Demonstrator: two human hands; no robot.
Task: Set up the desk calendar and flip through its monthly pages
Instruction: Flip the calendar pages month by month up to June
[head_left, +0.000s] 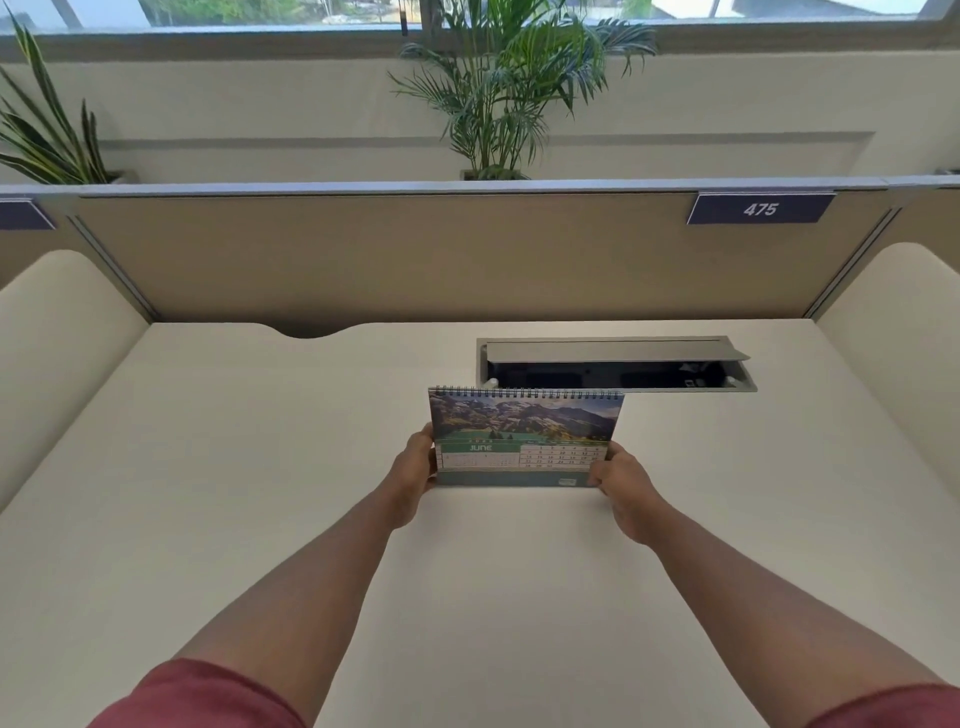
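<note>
Two hands: both reach forward over the desk (218, 467), one at each lower side of the calendar (524, 436).
Left hand (413, 475): grips the calendar's lower left edge, thumb on the front, the other fingers hidden behind it.
Right hand (626, 486): grips the lower right corner, thumb over the front bottom edge, fingers wrapped behind.
Calendar: stands upright near the middle of the desk, spiral binding on top, its bottom edge at the desk surface; whether it rests there I cannot tell.
Page showing: June, with a mountain photo above a date grid.
Cable box (618, 364): sunk into the desk just behind the calendar, lid raised.
Divider (415, 254): tan panel at the back of the desk, with a sign (759, 209) reading 475.
Plants (511, 78): stand behind the divider, below the window.
Sleeves (208, 699): red, at the bottom corners.
</note>
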